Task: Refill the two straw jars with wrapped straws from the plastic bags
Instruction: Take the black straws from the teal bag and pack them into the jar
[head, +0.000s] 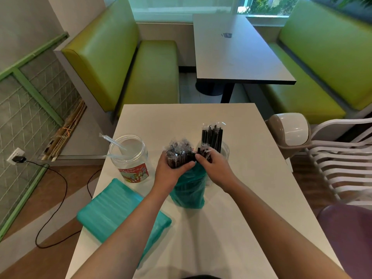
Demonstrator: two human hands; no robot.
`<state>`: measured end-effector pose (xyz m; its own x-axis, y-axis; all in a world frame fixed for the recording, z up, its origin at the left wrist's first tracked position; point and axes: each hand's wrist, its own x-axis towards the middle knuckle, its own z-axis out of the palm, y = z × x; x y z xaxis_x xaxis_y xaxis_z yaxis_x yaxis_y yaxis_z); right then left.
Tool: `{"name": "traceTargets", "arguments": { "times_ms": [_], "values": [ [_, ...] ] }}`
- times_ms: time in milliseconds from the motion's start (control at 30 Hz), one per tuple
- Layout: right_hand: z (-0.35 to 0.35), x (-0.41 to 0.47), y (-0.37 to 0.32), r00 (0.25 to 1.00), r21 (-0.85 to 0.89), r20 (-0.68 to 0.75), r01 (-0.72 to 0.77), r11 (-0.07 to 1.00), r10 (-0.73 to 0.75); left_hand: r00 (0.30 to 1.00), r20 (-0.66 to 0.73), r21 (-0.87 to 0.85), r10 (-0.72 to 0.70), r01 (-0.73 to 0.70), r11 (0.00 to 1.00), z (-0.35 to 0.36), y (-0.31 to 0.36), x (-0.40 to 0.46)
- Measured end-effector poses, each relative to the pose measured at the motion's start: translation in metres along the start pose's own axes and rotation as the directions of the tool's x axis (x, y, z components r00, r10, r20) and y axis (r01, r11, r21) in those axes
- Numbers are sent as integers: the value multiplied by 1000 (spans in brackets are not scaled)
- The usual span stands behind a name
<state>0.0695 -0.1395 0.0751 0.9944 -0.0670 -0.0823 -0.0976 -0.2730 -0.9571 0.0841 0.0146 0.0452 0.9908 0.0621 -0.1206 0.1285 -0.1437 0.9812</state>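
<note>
White table point(231, 208): left hand point(169, 174) grasps black wrapped straws point(179, 156) above teal bag point(189, 194); right hand point(216, 168) pinches straws beside it, jar point(226, 153) just beyond

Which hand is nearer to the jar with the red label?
Left. The left hand grips the black straw bundle just right of the jar; the right hand lies farther right.

Only print visible: a red label point(134, 173) low on the left clear jar point(128, 156), near left of the white table point(181, 121). It carries white characters and small pictures, too blurred to read. Small dark card point(226, 35) on the far table point(237, 55), unreadable.
</note>
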Motion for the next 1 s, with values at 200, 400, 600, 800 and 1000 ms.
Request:
{"name": "traceTargets", "arguments": {
  "times_ms": [200, 400, 600, 800, 1000],
  "values": [
    [-2, -1, -3, 997, -4, 76, -26, 1000, 27, 999, -28, 31, 23, -22, 999, 1, -2, 0],
    [0, 3, -1, 999, -117, 20, 29, 993, -27, 993, -110, 55, 46, -40, 998, 5, -6, 5],
    [-14, 8, -23, 997, -175, -21, 64, 982, -68, 992, -113, 72, 58, -50, 996, 8, 2, 3],
    [-38, 18, -68, 961, -174, -189, 169, 970, -201, 996, -77, 56, 39, -35, 998, 7, 2, 2],
    [-66, 22, -109, 888, -99, -369, 256, 961, -275, 998, -58, 46, 39, -36, 998, 5, 4, 1]
  ]
}}
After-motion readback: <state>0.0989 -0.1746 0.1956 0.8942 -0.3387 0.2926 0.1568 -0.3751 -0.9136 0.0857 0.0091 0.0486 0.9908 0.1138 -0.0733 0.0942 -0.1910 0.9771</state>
